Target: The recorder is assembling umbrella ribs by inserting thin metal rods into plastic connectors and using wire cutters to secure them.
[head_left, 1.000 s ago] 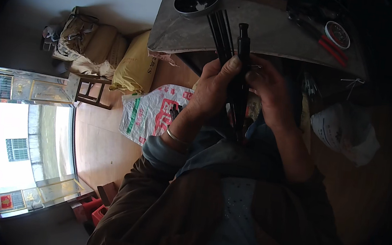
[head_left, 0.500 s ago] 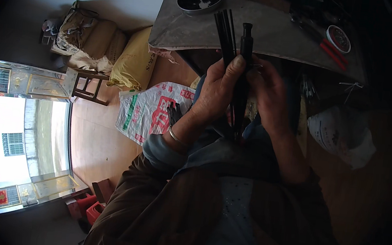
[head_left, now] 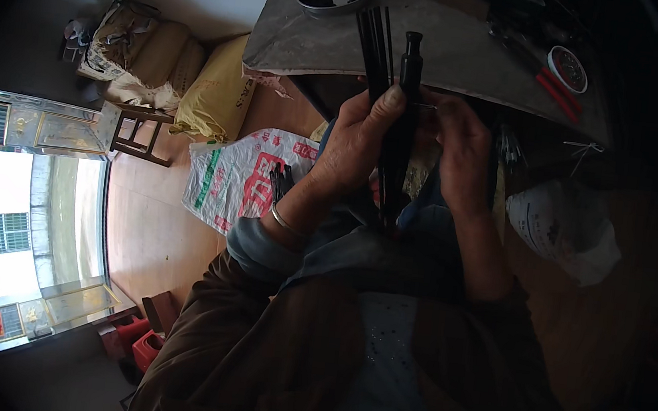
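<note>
My left hand (head_left: 356, 140) is closed round a bundle of thin black rods (head_left: 372, 49) and a black tapered shaft (head_left: 411, 63) with a knobbed top, the thumb pressed across them. Both stand roughly upright over my lap, their lower ends in shadow. Just to the right, my right hand (head_left: 462, 155) pinches a thin, pale, wire-like piece (head_left: 424, 105) that reaches toward the shaft. Whether the wire-like piece enters the shaft is too dark to tell.
On the cloth-covered table (head_left: 441, 57) ahead are a round black tin (head_left: 318, 0), a small round dish (head_left: 568, 68) and a tool with red handles (head_left: 557, 97). A printed sack (head_left: 224, 174) lies on the floor left, near a wooden stool (head_left: 142, 134); a white plastic bag (head_left: 567, 226) hangs right.
My right hand has drawn slightly away from the shaft to the right, and the wire-like piece now shows between them. My left hand keeps its hold. The whole view has shifted a little.
</note>
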Available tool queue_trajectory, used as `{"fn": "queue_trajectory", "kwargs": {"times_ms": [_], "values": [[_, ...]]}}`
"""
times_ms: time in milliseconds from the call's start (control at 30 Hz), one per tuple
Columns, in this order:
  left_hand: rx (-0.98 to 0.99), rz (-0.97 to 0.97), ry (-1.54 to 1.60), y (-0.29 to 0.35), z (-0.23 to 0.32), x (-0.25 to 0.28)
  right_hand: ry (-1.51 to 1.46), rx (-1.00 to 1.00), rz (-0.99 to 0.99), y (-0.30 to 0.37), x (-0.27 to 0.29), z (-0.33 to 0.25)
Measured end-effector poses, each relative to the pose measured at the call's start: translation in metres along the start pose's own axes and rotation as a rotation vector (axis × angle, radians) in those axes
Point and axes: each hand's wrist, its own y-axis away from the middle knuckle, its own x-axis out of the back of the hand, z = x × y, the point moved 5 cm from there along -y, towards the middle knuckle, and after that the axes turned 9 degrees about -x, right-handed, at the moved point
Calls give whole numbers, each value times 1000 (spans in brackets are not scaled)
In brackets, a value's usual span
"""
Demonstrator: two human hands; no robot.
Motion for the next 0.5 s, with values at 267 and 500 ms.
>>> {"fn": "queue_trajectory", "kwargs": {"times_ms": [267, 500], "values": [[11, 151, -83, 1, 4, 6, 80, -50, 6, 15, 1, 20], [-21, 101, -55, 2, 1, 7, 257, 36, 17, 14, -6, 8]]}}
